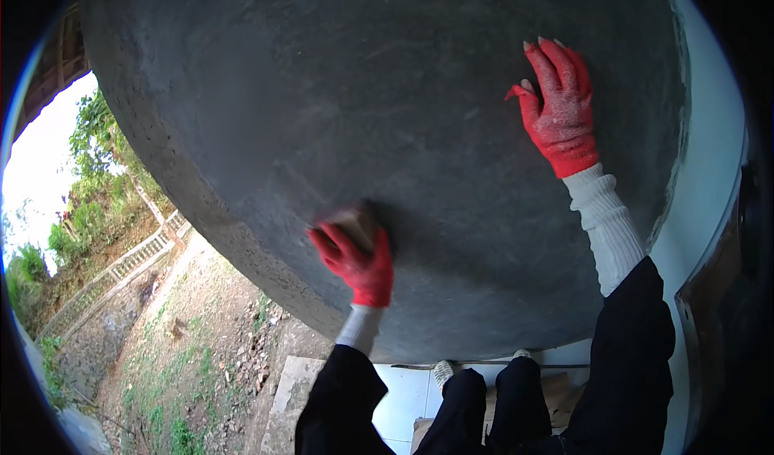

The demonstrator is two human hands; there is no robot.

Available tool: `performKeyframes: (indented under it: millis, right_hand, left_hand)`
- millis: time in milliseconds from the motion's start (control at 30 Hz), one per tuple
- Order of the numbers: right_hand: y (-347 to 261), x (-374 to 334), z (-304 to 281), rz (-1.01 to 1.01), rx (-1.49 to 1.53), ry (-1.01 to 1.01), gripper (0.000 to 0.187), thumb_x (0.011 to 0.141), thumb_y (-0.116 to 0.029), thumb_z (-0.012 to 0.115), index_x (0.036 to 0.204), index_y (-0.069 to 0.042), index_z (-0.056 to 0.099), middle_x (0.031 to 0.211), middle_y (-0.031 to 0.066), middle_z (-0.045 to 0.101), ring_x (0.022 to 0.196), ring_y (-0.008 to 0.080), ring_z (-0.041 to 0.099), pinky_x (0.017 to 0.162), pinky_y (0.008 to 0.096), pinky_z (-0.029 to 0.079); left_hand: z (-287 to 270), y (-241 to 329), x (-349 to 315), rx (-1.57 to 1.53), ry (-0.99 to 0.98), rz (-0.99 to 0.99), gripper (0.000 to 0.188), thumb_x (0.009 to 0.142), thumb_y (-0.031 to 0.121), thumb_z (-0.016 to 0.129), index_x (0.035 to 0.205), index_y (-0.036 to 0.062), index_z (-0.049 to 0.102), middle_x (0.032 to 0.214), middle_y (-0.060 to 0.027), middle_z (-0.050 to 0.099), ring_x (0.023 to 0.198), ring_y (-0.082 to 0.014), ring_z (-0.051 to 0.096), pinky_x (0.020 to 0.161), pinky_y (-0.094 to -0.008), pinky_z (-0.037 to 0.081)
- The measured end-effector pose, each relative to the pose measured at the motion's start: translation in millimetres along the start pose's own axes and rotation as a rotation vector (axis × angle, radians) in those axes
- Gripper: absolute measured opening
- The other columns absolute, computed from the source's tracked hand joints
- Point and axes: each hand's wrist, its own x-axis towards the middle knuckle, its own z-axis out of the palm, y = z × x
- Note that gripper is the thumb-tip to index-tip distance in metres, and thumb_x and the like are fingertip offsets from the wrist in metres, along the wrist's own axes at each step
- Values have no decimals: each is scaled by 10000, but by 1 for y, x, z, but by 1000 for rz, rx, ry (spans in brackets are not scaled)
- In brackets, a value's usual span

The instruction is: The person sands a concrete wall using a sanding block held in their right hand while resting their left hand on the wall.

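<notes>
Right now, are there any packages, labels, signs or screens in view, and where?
No labels, signs or screens.
Flattened cardboard: brown sheet on the pale floor by the person's feet, possibly packaging; too hidden to tell.
The left hand presses a small blurred block on the grey concrete wall; the right hand rests flat on it.

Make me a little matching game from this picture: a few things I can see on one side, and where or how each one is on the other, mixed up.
Things:
1. left hand
2. right hand
3. grey wall
4. low fence

States or places:
A. spread flat on the wall, fingers open
B. far down on the left, along the grassy slope
C. gripping a small pad pressed to the wall
D. fills most of the view, rough and dark

Pairs: 1-C, 2-A, 3-D, 4-B
</notes>
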Motion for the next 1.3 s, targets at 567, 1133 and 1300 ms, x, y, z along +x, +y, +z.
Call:
performKeyframes:
  millis: [567,1133,1300]
  right_hand:
    - [0,-2,1,36,-2,-2,527,834,-143,741,1348,-121,625,1398,62,538,1306,344,502,1077,495,456]
    - [0,-1,0,42,6,16,501,831,-119,740,1323,-110,644,1373,68,556,1271,345,523,1058,487,480]
    - [0,1,-1,22,13,12,513,825,-119,744,1328,-106,641,1380,66,551,1272,348,522,1070,492,470]
  left_hand:
    - [4,8,-20,-38,-143,220,980,734,376,873,1532,50,409,1536,-360,346,1352,-546,423,1079,-583,403]
    - [2,35,15,-205,-162,591,782,646,392,866,1357,187,611,1463,-182,507,1273,-471,511,924,-566,517]
    - [25,13,114,-43,-144,332,764,658,359,849,1331,97,601,1354,-209,551,1147,-448,579,875,-538,533]
